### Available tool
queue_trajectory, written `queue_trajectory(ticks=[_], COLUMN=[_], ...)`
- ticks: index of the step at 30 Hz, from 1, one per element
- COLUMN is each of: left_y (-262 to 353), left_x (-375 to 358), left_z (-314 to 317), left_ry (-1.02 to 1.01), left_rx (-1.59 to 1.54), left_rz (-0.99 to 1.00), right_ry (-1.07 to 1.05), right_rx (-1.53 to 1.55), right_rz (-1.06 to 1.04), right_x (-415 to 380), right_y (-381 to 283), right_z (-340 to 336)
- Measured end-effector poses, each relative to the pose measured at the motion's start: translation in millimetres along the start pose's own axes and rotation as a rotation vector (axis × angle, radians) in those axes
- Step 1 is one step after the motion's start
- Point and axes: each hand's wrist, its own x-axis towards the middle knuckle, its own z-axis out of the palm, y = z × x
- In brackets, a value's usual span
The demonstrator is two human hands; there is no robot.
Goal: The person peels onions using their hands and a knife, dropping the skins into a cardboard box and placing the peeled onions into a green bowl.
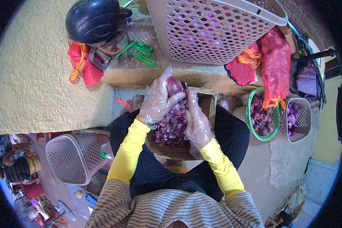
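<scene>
My left hand (157,99), in a clear plastic glove, is closed around a red onion (174,86). My right hand (198,123), gloved the same way, is right beside it with its fingers drawn together. A small dark piece shows at its fingertips by the onion; I cannot tell what it is. Below both hands, a heap of purple onion skins (169,129) lies in a cardboard box (206,108) between my knees.
A large perforated basket (212,30) of onions stands on the ledge ahead, near a dark helmet (95,22). To the right are a green basket (249,114) of onions, a smaller basket (306,125) and a red mesh sack (275,64). Another basket (70,159) lies left; a person (21,167) is beyond.
</scene>
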Motion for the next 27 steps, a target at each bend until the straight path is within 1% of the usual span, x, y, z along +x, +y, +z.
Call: queue_trajectory(ticks=[1,3,5,6,8,10,12,16,17,19,22,23,24,25,27], left_y=[0.8,1.4,1.9,2.2,0.9,-0.7,-2.1,-1.6,-0.9,4.9,5.8,3.1,0.0,-2.6,-3.8], left_x=[0.0,-0.2,-1.4,-2.2,-2.9,-2.0,-2.1,-1.1,-1.8,-1.2,-1.5,-1.6,-0.5,-0.4,-5.0], left_z=[1.2,3.5,6.5,8.3,13.0,15.7,13.7,12.4,11.8,7.1,6.7,9.0,11.6,13.7,12.7], left_ry=[0.026,0.027,0.027,0.024,0.02,0.131,0.134,0.149,0.149,0.053,0.046,0.046,0.101,0.156,0.041], left_rx=[0.0,0.015,0.03,0.042,0.054,0.061,0.059,0.056,0.056,0.004,-0.007,-0.007,0.005,0.017,0.01], left_rz=[0.01,-0.001,-0.014,-0.05,-0.086,-0.043,-0.026,0.017,0.015,-0.089,-0.093,-0.094,-0.041,0.011,-0.047], right_ry=[0.0,0.058,0.072,0.087,0.117,0.145,0.088,0.118,0.106,0.096,0.106,0.066,0.027,0.026,0.065], right_rx=[0.0,-0.115,-0.123,-0.131,-0.113,-0.094,-0.107,-0.097,-0.103,-0.109,-0.119,-0.095,-0.071,-0.071,-0.144], right_rz=[0.001,0.002,-0.023,-0.049,-0.015,0.016,0.043,0.035,0.032,0.028,0.015,0.084,0.152,0.152,0.064], right_x=[-0.6,-0.5,-0.1,0.6,0.1,-0.1,-1.3,-0.3,-1.0,-2.0,-2.0,-1.6,-1.0,0.6,6.5], right_y=[-2.8,-11.6,-6.5,-5.8,-10.9,-14.8,-14.6,-14.0,-13.7,-13.8,-17.0,-21.0,-23.3,-22.5,-16.1], right_z=[0.3,1.7,6.3,7.9,11.1,9.9,6.1,7.1,6.8,6.9,6.5,4.3,3.2,3.8,7.3])
